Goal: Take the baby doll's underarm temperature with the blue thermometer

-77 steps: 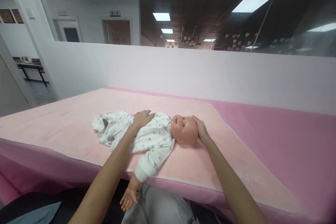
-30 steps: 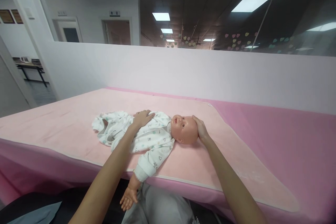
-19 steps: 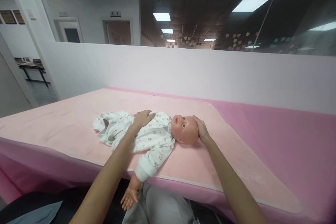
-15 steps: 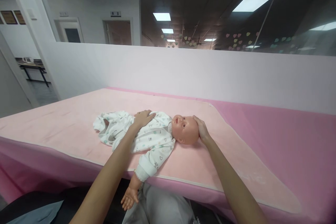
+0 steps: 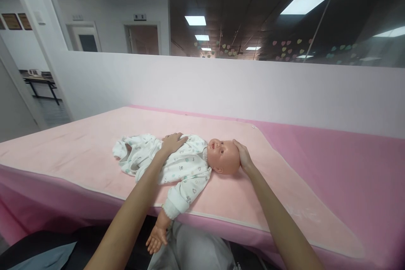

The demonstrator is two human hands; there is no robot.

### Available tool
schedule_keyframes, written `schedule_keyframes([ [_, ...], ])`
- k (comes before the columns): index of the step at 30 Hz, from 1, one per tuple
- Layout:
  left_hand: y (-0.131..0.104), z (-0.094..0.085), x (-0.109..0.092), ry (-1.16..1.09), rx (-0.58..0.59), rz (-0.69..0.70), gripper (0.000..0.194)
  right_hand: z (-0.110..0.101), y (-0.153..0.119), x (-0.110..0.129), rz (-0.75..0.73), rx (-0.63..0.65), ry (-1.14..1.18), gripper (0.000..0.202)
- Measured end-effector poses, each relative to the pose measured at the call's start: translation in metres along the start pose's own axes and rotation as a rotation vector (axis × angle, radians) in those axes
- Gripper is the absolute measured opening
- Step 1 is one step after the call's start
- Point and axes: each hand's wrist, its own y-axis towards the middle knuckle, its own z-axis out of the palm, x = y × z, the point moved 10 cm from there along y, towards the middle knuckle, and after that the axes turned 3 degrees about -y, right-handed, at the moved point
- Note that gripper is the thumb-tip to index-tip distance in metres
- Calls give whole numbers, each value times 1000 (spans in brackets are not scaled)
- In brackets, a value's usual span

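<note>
A baby doll [image 5: 186, 164] in a white printed outfit lies on its back on a light pink mat [image 5: 79, 152], head to the right. My left hand [image 5: 173, 142] rests flat on the doll's belly, fingers extended. At the top of the doll's bald head, my right hand [image 5: 243, 155] lies against it with fingers stretched along the far side. One doll arm hangs over the mat's near edge, its palm turned up. The doll's legs are hidden in the cloth at the left.
A darker pink cover [image 5: 341, 156] lies under and beyond the mat. Behind it stands a low white wall [image 5: 221, 88] with glass above. My knees in grey trousers [image 5: 196, 247] are below the near edge.
</note>
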Motion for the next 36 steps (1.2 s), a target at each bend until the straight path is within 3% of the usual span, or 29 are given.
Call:
schedule_keyframes([
  [36, 0, 0, 0, -2, -19, 10, 51, 2, -1, 4, -25, 10, 2, 42],
])
